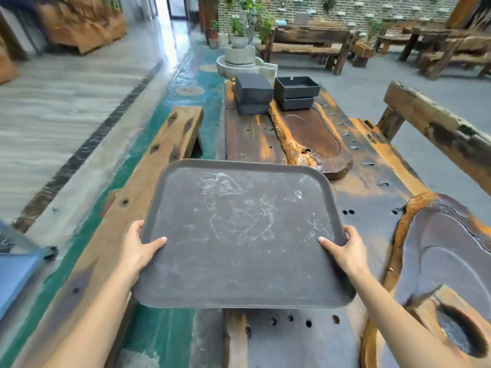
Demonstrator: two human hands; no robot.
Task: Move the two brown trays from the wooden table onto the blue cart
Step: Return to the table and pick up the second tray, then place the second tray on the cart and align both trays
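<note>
A brown rectangular tray, scuffed with pale marks, is held level in front of me above the left side of the wooden table. My left hand grips its left edge, thumb on top. My right hand grips its right edge the same way. A corner of the blue cart shows at the far left edge of the view. I cannot tell whether a second tray lies under the held one.
A wooden bench runs along the table's left side over a green floor strip. Dark square boxes and stacked black trays stand at the table's far end. A carved tea board lies mid-table, another bench to the right.
</note>
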